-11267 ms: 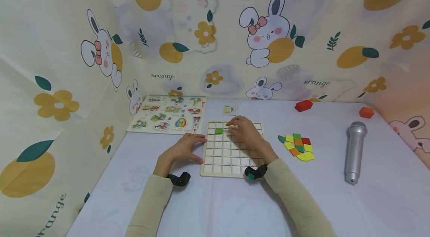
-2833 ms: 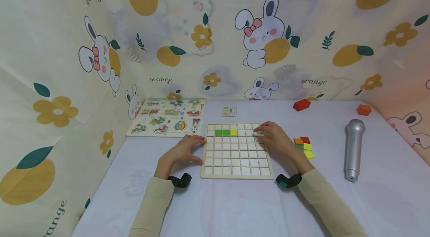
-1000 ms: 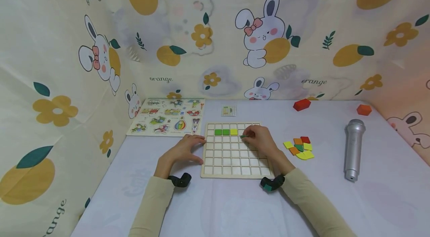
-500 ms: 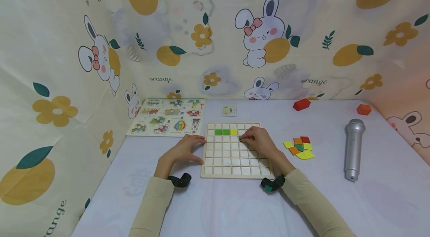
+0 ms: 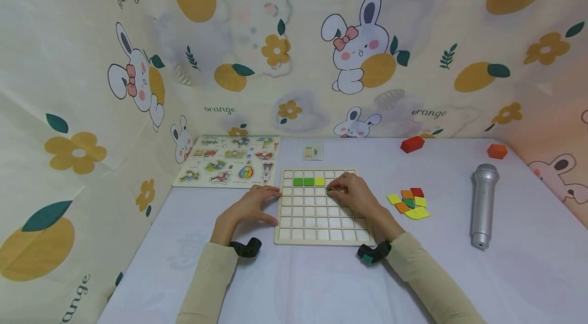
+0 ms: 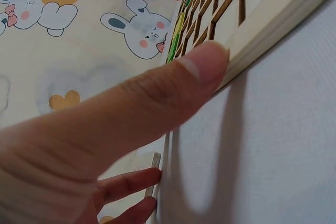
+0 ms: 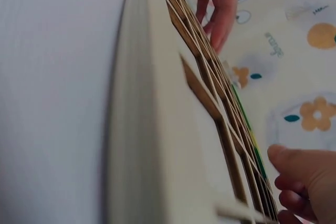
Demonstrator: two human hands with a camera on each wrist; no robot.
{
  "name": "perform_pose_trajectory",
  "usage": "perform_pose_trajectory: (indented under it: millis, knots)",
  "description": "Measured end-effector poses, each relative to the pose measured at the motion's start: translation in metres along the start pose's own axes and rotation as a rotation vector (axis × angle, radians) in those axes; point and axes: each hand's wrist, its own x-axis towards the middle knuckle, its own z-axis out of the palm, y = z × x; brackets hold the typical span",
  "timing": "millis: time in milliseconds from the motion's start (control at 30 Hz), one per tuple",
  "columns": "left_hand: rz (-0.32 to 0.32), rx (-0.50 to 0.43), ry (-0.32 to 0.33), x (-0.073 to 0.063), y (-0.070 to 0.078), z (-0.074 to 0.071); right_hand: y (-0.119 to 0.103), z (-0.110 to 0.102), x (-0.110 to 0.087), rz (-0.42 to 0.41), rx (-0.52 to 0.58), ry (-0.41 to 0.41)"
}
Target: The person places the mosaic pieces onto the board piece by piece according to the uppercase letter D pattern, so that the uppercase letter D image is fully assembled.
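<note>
A wooden grid board (image 5: 303, 241) lies on the table. Two green square tiles (image 5: 303, 181) and a yellow tile (image 5: 319, 181) sit side by side in its second row. My right hand (image 5: 353, 194) pinches a small dark green tile (image 5: 328, 191) between thumb and fingertips, over the board just right of and below the yellow tile; its shape is mostly covered. At the board's left edge rests my left hand (image 5: 250, 206), fingers loosely spread. In the left wrist view, the thumb (image 6: 205, 64) touches the board's rim (image 6: 278, 30).
Right of the board is a pile of yellow, orange, red and green tiles (image 5: 408, 203). A silver microphone (image 5: 485, 206) and two red blocks (image 5: 412, 144) are farther right. A picture puzzle board (image 5: 229, 160) lies back left; a small pattern card (image 5: 313, 152) sits behind the grid.
Since the oldest frame, a second green tile and a yellow one have joined the row. My right hand has come left over the board with the dark green tile. The left hand stays put.
</note>
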Motion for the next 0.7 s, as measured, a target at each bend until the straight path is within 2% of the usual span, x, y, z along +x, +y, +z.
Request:
perform_pose_trajectory:
  millis: [167,333,700]
  knots:
    - [-0.002,0.004,-0.002,0.0,0.0,0.0,0.006,-0.01,-0.002,0.05,0.021,-0.004]
    - [-0.004,0.009,0.002,0.001,-0.001,0.001,0.011,-0.031,-0.011,0.126,0.016,-0.023]
    - [-0.029,0.01,-0.016,0.002,-0.002,0.001,0.032,-0.086,-0.039,0.102,-0.091,0.034]
